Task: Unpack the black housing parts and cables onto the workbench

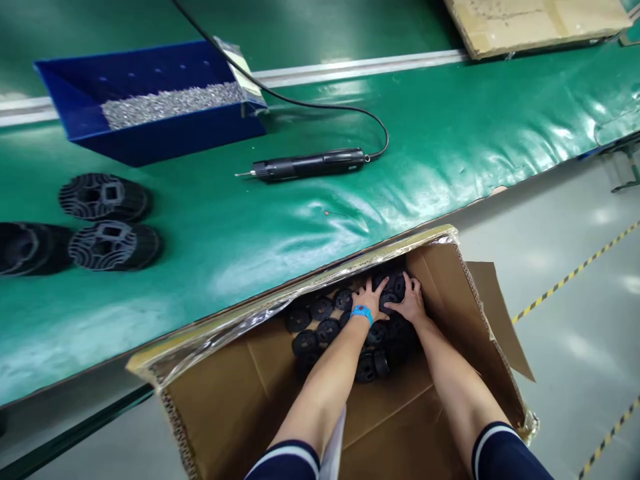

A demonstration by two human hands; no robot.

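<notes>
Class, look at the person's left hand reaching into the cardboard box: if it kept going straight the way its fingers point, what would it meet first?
The left hand already lies on the black round parts. Straight on, it would probably meet more of those parts, then the far wall of the cardboard box under the conveyor edge; depth there is unclear.

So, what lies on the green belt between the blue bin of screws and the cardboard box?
A black electric screwdriver with its cable, in the head view.

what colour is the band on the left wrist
Bright blue: the wristband sits just behind the left hand, seen clearly in the head view.
</notes>
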